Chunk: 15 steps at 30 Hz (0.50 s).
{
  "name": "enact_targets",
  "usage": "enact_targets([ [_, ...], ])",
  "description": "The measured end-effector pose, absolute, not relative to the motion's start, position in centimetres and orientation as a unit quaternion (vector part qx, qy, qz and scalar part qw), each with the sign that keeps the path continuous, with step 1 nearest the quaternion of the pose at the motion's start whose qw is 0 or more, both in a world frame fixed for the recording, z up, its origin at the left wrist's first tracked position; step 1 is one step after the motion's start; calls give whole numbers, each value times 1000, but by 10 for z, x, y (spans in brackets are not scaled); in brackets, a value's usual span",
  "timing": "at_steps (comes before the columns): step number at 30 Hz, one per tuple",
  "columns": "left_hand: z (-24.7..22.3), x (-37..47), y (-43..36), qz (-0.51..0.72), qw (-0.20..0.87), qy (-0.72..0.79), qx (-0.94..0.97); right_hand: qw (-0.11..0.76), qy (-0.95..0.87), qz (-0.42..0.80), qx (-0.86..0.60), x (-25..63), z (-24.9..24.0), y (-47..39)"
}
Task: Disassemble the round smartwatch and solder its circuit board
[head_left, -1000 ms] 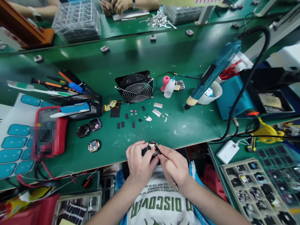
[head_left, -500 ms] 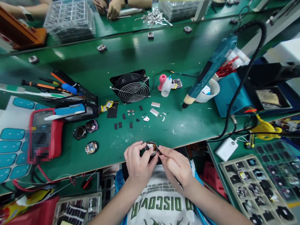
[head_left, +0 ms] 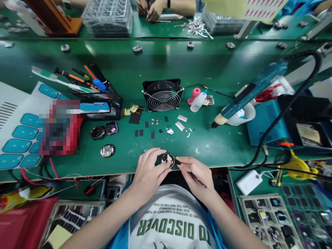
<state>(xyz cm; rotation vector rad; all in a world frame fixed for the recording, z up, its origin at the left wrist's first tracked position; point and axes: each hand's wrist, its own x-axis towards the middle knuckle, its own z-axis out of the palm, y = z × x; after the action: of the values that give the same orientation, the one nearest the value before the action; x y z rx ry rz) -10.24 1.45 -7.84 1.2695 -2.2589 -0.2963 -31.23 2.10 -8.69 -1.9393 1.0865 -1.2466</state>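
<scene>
My left hand (head_left: 151,166) is closed around a small round watch case (head_left: 167,159) at the table's front edge. The case is open, and pale and dark parts show inside it. Between the fingers of my right hand (head_left: 197,174) are thin dark tweezers (head_left: 196,179), their rear end pointing back towards my wrist. The tweezers' tip is at the right rim of the case; whether it touches cannot be made out. Just beyond lie small black pads (head_left: 141,132), silvery strips (head_left: 180,126) and tiny loose parts. Another opened round watch body (head_left: 107,150) lies to the left.
A fan (head_left: 163,98) stands at the back middle. A teal electric screwdriver (head_left: 246,93) hangs at the right, near a white cup (head_left: 242,116). On the left are a mesh tool holder (head_left: 116,102) and a red meter (head_left: 61,129). Across the bench, another person's hands (head_left: 155,10) are at work.
The camera view has turned, so the bench items appear farther right. The watch case now sits farther over the table edge, and the tweezers show more clearly. Both hands keep their grips.
</scene>
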Motion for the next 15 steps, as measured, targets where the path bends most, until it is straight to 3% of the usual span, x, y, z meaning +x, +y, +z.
enact_targets([
  [15,-88,-102,15,-89,300,-834,456,274,391,-491,-728,-305,-92,16],
])
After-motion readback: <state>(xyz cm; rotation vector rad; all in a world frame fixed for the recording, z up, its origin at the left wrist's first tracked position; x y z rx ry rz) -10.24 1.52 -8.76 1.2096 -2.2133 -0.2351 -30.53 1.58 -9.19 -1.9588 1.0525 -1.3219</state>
